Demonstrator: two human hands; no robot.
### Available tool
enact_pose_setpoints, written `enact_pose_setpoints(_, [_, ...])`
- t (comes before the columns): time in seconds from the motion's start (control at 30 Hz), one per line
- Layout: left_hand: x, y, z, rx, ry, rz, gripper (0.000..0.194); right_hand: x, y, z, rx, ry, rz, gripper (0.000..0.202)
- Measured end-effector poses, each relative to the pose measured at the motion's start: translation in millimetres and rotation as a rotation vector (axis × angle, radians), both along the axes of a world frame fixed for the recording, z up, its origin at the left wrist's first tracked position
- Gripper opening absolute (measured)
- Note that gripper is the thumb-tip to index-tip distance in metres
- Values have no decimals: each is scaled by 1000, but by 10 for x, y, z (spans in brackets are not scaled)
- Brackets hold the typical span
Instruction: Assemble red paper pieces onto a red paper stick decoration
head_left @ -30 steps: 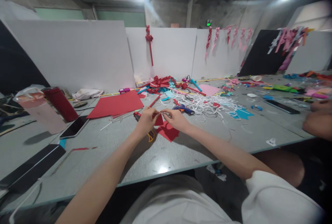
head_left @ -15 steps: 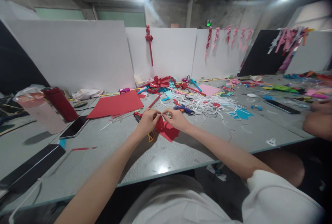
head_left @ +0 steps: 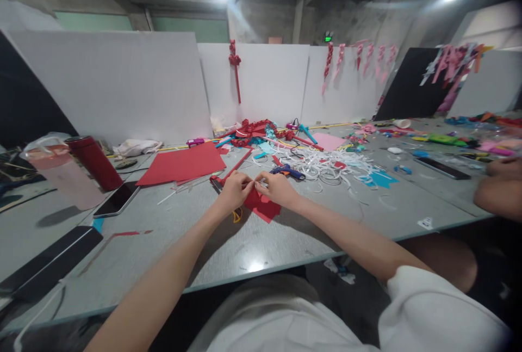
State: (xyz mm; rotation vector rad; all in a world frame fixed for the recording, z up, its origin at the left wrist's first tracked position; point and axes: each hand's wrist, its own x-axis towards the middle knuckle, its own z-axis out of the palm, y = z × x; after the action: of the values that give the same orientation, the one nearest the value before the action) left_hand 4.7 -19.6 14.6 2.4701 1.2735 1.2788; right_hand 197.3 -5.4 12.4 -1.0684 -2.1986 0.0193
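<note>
My left hand (head_left: 234, 191) and my right hand (head_left: 278, 190) meet fingertip to fingertip above the table, both closed in a pinch. A small piece of red paper (head_left: 253, 198) hangs below the left fingertips and seems held there. Whatever the right fingertips pinch is a tiny pale spot, too small to name. Under the hands lie more red paper pieces (head_left: 267, 210), partly covered by them. Beside the left hand is a tool with a yellow loop handle (head_left: 237, 215), mostly hidden. A thin red stick (head_left: 238, 164) lies just beyond that hand.
Red sheets (head_left: 183, 162) lie left, near a phone (head_left: 117, 199), a red flask (head_left: 94, 164) and a pink bottle (head_left: 65, 172). Ahead are a blue glue gun (head_left: 289, 171) and tangled white strips (head_left: 326, 167). Another person's arm (head_left: 499, 191) rests at the right.
Both hands stay together in nearly the same place. The fingertips have shifted slightly downward, and the red piece between them shows a little less.
</note>
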Motion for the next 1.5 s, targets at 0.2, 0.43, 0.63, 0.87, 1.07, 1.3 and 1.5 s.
enact_pose_setpoints(0.2, [6, 27, 16, 1, 0, 14, 14, -104, -100, 29, 60, -128, -121, 23])
enact_pose_setpoints(0.43, [51, -51, 0, -34, 33, -116, 13, 223, 238, 135, 113, 55, -299, 20])
enact_pose_setpoints(0.63, [17, -37, -26, 41, 102, -133, 16, 428, 408, 164, 48, 200, -53, 24])
enact_pose_setpoints(0.87, [-31, 18, -48, 88, 66, -84, 14, 256, 312, 87, -1, 87, 0, 46])
enact_pose_setpoints(1.07, [-32, -2, -22, 98, 48, -54, 16, 229, 225, 101, -51, 49, -35, 63])
enact_pose_setpoints(1.3, [-55, 14, -14, 163, -53, 79, 21, 116, 79, 16, -70, -50, 48, 43])
enact_pose_setpoints(1.5, [-98, 81, -57, 219, -95, 170, 38, 34, -49, 38, -45, -180, 105, 54])
